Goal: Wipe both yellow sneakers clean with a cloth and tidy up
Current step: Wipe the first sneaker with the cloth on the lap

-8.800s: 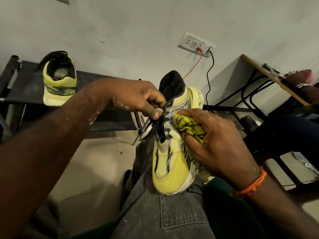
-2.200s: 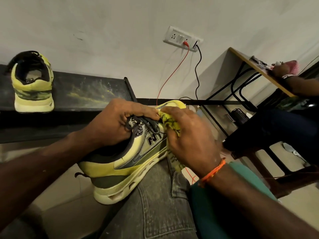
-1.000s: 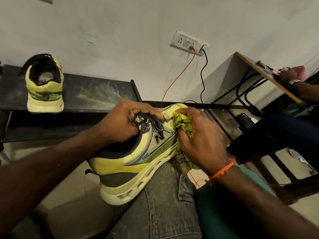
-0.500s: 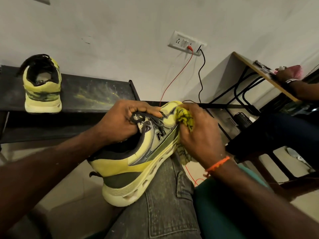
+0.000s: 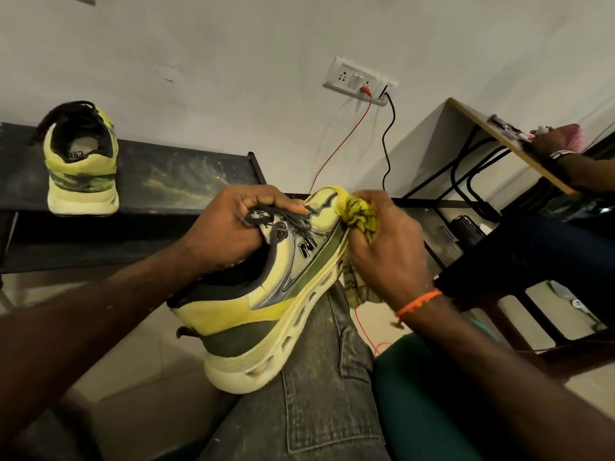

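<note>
A yellow sneaker [image 5: 266,314] lies on its side across my grey-jeaned thigh, heel toward me, toe pointing away. My left hand [image 5: 229,227] grips its tongue and dark laces at the top. My right hand [image 5: 386,247] holds a bunched yellow cloth with black pattern [image 5: 361,216] pressed against the toe and forefoot side; a tail of the cloth hangs below my wrist. The second yellow sneaker [image 5: 81,161] stands upright on the dark bench at the left, heel facing me.
The dark bench [image 5: 186,181] runs along the white wall. A wall socket [image 5: 359,79] feeds a red and a black cable. At the right, another person's arm [image 5: 572,164] rests on a wooden table [image 5: 499,141] with black legs. Tiled floor lies below.
My right hand has slid the cloth forward along the sneaker's side up to the toe. The left hand keeps its grip on the laces; the shoe has barely shifted.
</note>
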